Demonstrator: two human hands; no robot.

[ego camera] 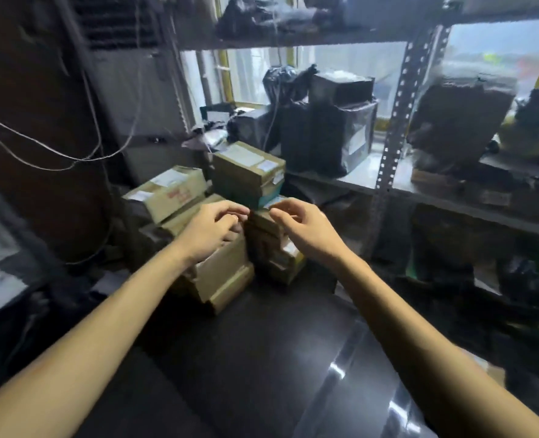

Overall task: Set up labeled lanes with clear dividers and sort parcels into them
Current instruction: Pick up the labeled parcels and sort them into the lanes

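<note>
Several brown cardboard parcels are stacked on a dark glossy surface (261, 358). The tallest stack's top box (246, 172) carries white labels and sits over a teal-edged box. A lower left stack (220, 279) and a right stack (274, 248) stand in front of it. Another labelled box (167, 194) lies at the left. My left hand (212, 226) hovers over the left stack with fingers curled and nothing in them. My right hand (299, 222) reaches toward the gap under the top box, fingers bent and apart, empty. The frame is blurred.
A metal rack (388, 147) at the right holds black-wrapped parcels (331, 137) and dark bundles (457, 121). Loose cables (56, 153) hang at the left before a grey unit (141, 90). Dark bags lie low at the left (8, 279).
</note>
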